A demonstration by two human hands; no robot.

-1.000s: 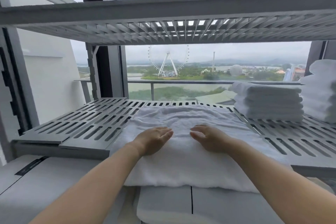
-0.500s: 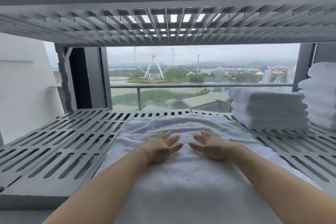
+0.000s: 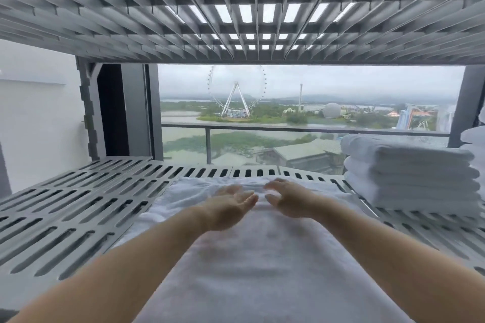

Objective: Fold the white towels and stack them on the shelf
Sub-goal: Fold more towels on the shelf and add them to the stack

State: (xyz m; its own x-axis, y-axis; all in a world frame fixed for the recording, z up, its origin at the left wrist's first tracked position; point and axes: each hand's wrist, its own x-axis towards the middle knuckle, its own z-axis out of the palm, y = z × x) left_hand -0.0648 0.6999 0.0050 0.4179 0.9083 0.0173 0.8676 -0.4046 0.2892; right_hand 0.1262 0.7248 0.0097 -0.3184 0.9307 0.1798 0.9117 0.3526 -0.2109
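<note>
A white towel (image 3: 252, 265) lies flat on the grey slatted shelf (image 3: 78, 217), running from the near edge toward the back. My left hand (image 3: 231, 207) and my right hand (image 3: 286, 199) hover side by side over its far part, fingers apart, palms turned partly inward, blurred by motion. Neither hand holds anything. A stack of folded white towels (image 3: 409, 176) stands on the shelf to the right.
A second pile of white towels (image 3: 475, 144) shows at the far right edge. Another slatted shelf (image 3: 249, 21) hangs close overhead. Behind the shelf is a window with a railing (image 3: 262, 127). A grey upright post (image 3: 89, 113) stands at back left.
Both hands have slid forward along the towel toward the back of the shelf and lifted slightly. The camera has moved in closer under the upper shelf.
</note>
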